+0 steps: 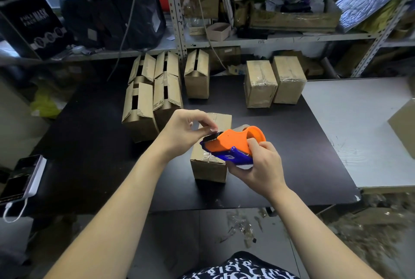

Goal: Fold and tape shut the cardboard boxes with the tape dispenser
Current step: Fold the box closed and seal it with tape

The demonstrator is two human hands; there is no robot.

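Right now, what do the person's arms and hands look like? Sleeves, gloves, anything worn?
The left hand and right hand are bare: no gloves, no rings in view. The forearms are bare too, with no sleeves, watch or bands showing. At the bottom edge is a dark garment with a white pattern.

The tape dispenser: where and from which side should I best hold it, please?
Grip the tape dispenser at its rounded rear, from the right, as the right hand does; its cutter end points left, where the left hand pinches the tape.
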